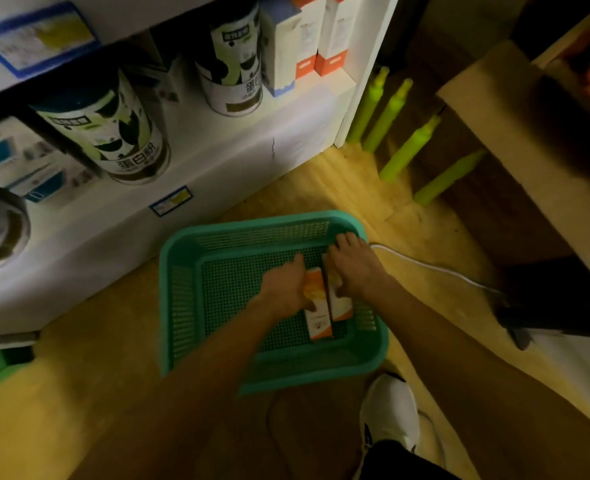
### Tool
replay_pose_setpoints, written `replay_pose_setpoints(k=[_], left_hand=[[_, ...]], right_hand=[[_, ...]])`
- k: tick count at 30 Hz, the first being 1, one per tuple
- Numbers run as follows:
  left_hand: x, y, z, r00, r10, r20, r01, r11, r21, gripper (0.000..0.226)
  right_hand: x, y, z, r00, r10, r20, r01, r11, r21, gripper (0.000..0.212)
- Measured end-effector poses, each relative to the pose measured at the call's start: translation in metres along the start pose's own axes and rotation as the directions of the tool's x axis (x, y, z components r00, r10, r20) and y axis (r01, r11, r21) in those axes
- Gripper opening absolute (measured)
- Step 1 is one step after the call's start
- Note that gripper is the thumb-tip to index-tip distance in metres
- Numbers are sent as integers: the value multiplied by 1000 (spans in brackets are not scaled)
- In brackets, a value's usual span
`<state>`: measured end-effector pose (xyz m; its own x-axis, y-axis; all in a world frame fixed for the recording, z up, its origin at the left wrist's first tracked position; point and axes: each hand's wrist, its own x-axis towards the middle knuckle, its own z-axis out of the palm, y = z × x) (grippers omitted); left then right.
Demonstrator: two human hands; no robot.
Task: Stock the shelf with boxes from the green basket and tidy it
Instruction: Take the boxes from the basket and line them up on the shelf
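We see both hands down inside the green basket (182, 306), which sits on the wooden floor (96, 375) just in front of the white shelf (217, 161). Two white-and-orange boxes lie side by side on the basket's mesh bottom, toward its right wall, long sides touching. The left hand (283, 285) is curled over the far end of the left box (317, 323), fingers closed around its edge, so we read it as gripping that box. The right hand (352, 268) lies over the far end of the right box (342, 306), its fingers bent and reaching toward the basket's far right corner; it covers the box, but we cannot tell whether it has truly clamped it or only rests on it.

On the shelf's lower board stand tall tins with green and black print: one (110, 133) near the left, one (234, 64) further back toward the right, and a third cut off at the left edge. At the board's right end stand upright white cartons with orange bases (331, 36), the same colours as the boxes in the basket, with a white-and-blue carton (279, 46) touching them on the left. A blue price tag (170, 200) is fixed to the shelf's front edge.

A white cable (442, 268) runs across the floor from the basket's right rim. A white shoe (390, 410) stands near the basket's near right corner. Green rods (411, 147) lean beside the shelf's right end.
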<state>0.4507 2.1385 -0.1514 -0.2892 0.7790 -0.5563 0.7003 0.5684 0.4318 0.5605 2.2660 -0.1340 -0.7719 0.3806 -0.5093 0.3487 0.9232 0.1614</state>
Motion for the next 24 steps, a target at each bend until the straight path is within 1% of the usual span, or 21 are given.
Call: replay_pose_setpoints(k=[2,4,6,8,9,11,13,16,18,21,24], left_hand=[[-9,-6,-11,999,23,-39,-25,998,-54,87],[-18,-13,-26,997,25,-66,-29,998,-53,82],[-30,-20,-43,996,45,-75,-46,999,-14,65],[-45,-27,-62,992,62,-109,-60,998,26,48],[-55,-31,-72,989,61,-136,-57,998,28,44],[-73,-36,-94,975,60,-212,-54,998,34,38],[-96,-36,-119,952,81,-295,-62,995,74,38],[-130,-35,-159,912,109,-395,-40,983,178,52],[-155,-35,-184,882,101,-460,-22,985,173,61],[-191,-33,-218,857,91,-507,25,976,218,59],[-229,-27,-252,835,98,-541,46,968,247,57]], right_hand=[[-13,0,-6,999,22,-23,-19,991,129,64],[-26,-2,-16,1000,26,2,-25,971,239,51],[-38,-10,-25,998,22,62,-42,944,328,43],[-52,-18,-33,994,31,104,-71,910,409,43],[-59,-22,-37,995,32,91,-69,898,434,44],[-73,-26,-50,998,49,37,-60,893,447,44],[-85,-27,-71,995,97,-8,-80,863,499,42],[-98,-29,-112,979,187,-84,-110,826,552,37],[-106,-33,-141,962,221,-160,-91,813,575,33],[-119,-41,-189,935,212,-284,-19,829,558,31],[-136,-50,-242,904,189,-384,31,866,498,40]])
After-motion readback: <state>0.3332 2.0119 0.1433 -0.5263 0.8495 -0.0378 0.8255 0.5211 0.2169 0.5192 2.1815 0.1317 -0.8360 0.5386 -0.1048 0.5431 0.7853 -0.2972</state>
